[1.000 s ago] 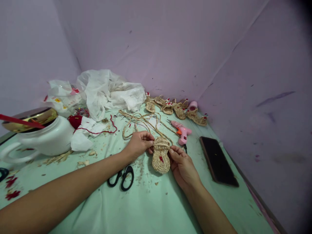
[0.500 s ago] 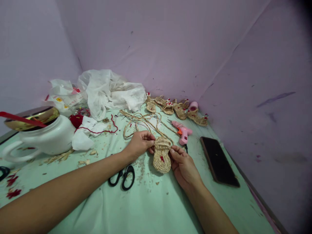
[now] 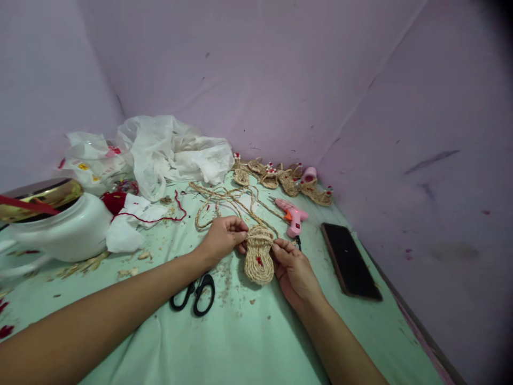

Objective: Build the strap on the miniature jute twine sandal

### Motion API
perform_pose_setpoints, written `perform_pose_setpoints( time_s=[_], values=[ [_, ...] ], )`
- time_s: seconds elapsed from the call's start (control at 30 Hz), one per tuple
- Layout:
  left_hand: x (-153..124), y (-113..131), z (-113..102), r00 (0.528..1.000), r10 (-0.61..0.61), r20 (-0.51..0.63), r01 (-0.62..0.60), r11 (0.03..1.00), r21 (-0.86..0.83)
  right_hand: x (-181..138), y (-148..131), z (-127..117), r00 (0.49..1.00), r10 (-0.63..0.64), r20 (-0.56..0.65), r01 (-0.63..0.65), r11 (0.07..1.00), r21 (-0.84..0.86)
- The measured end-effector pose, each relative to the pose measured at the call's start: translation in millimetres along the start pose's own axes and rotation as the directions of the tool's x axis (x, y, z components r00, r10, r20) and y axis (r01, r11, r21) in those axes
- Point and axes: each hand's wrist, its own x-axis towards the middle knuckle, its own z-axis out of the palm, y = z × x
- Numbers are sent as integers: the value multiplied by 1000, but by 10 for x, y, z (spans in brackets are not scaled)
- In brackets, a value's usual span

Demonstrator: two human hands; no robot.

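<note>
A small woven jute sandal (image 3: 258, 263) with a red speck on its sole lies on the green cloth (image 3: 240, 342). My left hand (image 3: 222, 238) pinches the strap end of it from the left, fingers closed. On its right side my right hand (image 3: 292, 270) grips the same strap end, fingers curled. A loose length of braided jute cord (image 3: 218, 200) trails away from the sandal toward the back.
Black scissors (image 3: 194, 294) lie just left of the sandal. A pink glue gun (image 3: 293, 216) and a dark phone (image 3: 348, 260) sit to the right. Finished little sandals (image 3: 288, 179) line the back wall. A white pot (image 3: 60, 227), red yarn (image 3: 116, 202) and plastic bags (image 3: 168, 149) crowd the left.
Both hands stay on the sandal's strap end. The whole scene has slid a little left and down in view as the camera turned.
</note>
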Motion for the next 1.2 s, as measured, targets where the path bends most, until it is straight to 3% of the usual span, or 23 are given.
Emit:
perform_pose_setpoints(
  time_s=[0.5, 0.87, 1.2],
  values=[
    [33, 21, -40, 999, -52, -18, 51, 998, -21, -11, -133, 47, 995, 82, 57, -87, 992, 92],
    [24, 42, -16, 997, -57, -47, 56, 998, -18, -58, -156, 56, 993, 73, 96, -86, 987, 134],
    [37, 23, -40, 997, -62, -38, 59, 997, -56, -127, -105, 79, 985, -114, 129, 113, 993, 16]
  ],
)
